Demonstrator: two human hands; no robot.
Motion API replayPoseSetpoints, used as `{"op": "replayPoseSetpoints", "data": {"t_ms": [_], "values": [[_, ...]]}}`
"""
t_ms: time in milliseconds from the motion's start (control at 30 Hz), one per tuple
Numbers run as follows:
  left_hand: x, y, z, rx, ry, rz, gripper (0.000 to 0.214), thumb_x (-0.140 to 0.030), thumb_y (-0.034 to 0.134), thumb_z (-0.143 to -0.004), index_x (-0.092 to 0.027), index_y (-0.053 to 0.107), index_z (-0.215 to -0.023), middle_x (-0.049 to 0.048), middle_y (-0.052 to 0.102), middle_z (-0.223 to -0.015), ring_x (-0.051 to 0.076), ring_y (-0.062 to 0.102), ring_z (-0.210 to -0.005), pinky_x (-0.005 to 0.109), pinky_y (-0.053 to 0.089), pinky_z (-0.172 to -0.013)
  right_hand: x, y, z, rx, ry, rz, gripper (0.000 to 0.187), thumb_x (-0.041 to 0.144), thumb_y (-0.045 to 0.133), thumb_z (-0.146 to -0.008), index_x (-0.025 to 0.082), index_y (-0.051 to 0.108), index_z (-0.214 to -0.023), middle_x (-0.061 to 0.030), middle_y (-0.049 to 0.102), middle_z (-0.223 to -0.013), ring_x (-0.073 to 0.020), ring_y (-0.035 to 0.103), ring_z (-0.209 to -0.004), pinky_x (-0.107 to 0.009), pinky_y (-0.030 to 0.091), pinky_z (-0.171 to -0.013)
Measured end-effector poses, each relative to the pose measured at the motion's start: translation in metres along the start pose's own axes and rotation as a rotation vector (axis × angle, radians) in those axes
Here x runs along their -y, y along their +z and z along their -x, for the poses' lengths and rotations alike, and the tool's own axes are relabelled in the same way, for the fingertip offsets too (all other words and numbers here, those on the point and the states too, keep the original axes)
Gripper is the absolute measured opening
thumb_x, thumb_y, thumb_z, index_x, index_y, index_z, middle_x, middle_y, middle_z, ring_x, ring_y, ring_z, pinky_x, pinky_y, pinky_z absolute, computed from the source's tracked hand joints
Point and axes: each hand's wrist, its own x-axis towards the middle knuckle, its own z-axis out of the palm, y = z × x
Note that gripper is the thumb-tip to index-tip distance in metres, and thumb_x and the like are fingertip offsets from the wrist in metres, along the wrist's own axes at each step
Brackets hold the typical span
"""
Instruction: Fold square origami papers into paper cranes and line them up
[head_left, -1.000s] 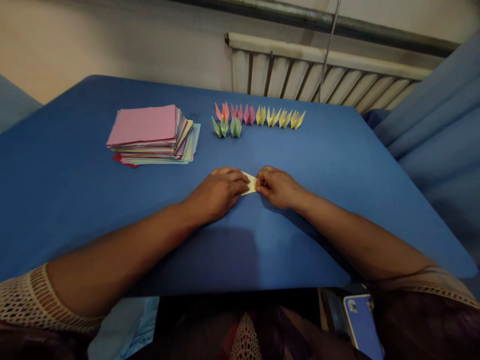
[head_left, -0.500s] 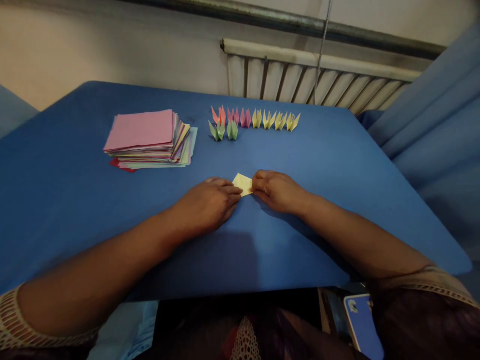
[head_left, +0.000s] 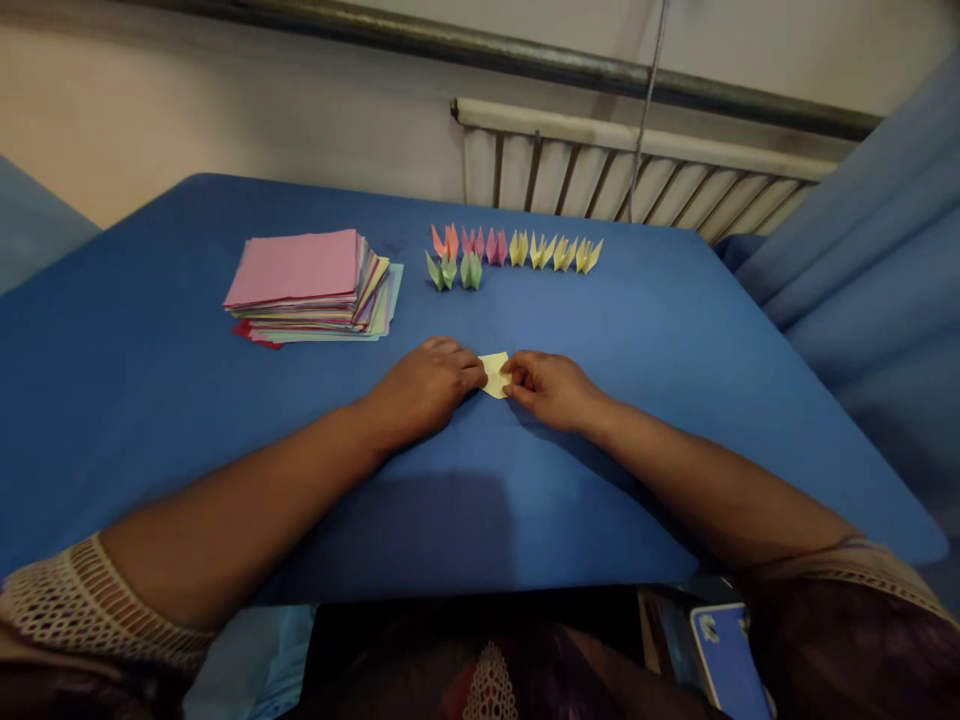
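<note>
A small folded piece of pale yellow paper (head_left: pixel 494 374) lies on the blue table between my two hands. My left hand (head_left: pixel 435 385) has its fingers closed on the paper's left edge. At the right edge, my right hand (head_left: pixel 551 388) pinches the paper between thumb and fingers. Beyond my hands stands a row of small folded paper cranes in yellow (head_left: pixel 541 252), pink (head_left: pixel 496 247) and orange (head_left: pixel 445 242), with two green cranes (head_left: pixel 471 270) in front of its left end.
A thick stack of coloured paper (head_left: pixel 294 270), pink on top, sits at the back left of the blue table (head_left: pixel 637 310). Behind the table are a radiator (head_left: pixel 555 170) and a pipe. A blue curtain (head_left: pixel 870 220) hangs at the right. A blue phone (head_left: pixel 727 655) lies below the table edge.
The yellow paper has turned slightly between my hands. My right fingers have loosened from a tight fold into a pinch, and the left hand has shifted on its edge. The view has tilted a little.
</note>
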Motion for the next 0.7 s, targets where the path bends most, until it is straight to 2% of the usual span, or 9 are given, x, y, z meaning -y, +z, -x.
{"op": "replayPoseSetpoints", "data": {"t_ms": [67,200,267,367,467,533,700], "values": [[0.001,-0.001,0.0,-0.018,-0.016,0.08,0.021,-0.019,0.049,-0.092,-0.018,0.069,-0.099,0.0074,0.07,-0.1,0.022,0.06,-0.096,0.039,0.042,-0.091,0.002,0.0,0.003,0.011,-0.052,0.049,0.019,0.025,0.059,-0.09,0.018,0.067,-0.106,-0.0041,0.068,-0.089,-0.016,0.06,-0.077,-0.03,0.046,-0.074],[0.001,0.004,-0.001,-0.068,-0.088,0.26,0.019,-0.023,0.052,-0.09,-0.017,0.069,-0.099,0.007,0.07,-0.103,0.021,0.062,-0.097,0.038,0.044,-0.092,0.003,-0.001,0.006,-0.069,-0.226,0.209,0.035,0.024,0.058,-0.091,0.02,0.062,-0.126,-0.011,0.062,-0.117,-0.0222,0.057,-0.102,-0.038,0.046,-0.091],[0.002,0.01,-0.003,-0.098,-0.147,0.32,0.018,-0.027,0.053,-0.09,-0.018,0.068,-0.095,0.007,0.069,-0.103,0.021,0.061,-0.098,0.037,0.045,-0.092,0.004,-0.002,0.007,-0.061,-0.287,0.258,0.035,0.026,0.057,-0.093,0.022,0.063,-0.127,-0.0111,0.059,-0.125,-0.024,0.054,-0.109,-0.041,0.045,-0.095],[0.006,0.017,-0.006,-0.14,-0.323,0.311,0.021,-0.034,0.06,-0.086,-0.017,0.067,-0.095,0.0096,0.066,-0.111,0.025,0.059,-0.104,0.041,0.044,-0.096,0.005,-0.003,0.007,-0.013,-0.324,0.301,0.027,0.027,0.054,-0.095,0.021,0.07,-0.116,-0.0103,0.061,-0.124,-0.0244,0.054,-0.107,-0.042,0.045,-0.094],[0.009,0.018,-0.007,-0.146,-0.502,0.238,0.046,-0.045,0.068,-0.079,-0.013,0.063,-0.112,0.0156,0.06,-0.125,0.032,0.053,-0.116,0.048,0.041,-0.1,0.006,-0.002,0.006,-0.006,-0.345,0.331,0.027,0.028,0.052,-0.097,0.019,0.071,-0.114,-0.0112,0.063,-0.121,-0.024,0.055,-0.102,-0.041,0.046,-0.091],[0.009,0.016,-0.008,-0.119,-0.534,0.22,0.051,-0.049,0.068,-0.078,-0.013,0.062,-0.114,0.0175,0.055,-0.131,0.035,0.048,-0.122,0.049,0.039,-0.103,0.005,0.0,0.005,-0.015,-0.352,0.329,0.028,0.029,0.049,-0.098,0.019,0.071,-0.113,-0.0109,0.064,-0.119,-0.0233,0.056,-0.101,-0.04,0.046,-0.09],[0.007,0.016,-0.01,-0.096,-0.549,0.291,0.034,-0.046,0.067,-0.076,-0.017,0.063,-0.093,0.0141,0.059,-0.127,0.031,0.051,-0.119,0.046,0.037,-0.104,0.001,0.004,0.002,-0.063,-0.335,0.285,0.027,0.029,0.048,-0.099,0.02,0.071,-0.109,-0.0105,0.063,-0.118,-0.0227,0.056,-0.103,-0.04,0.046,-0.091]]}}
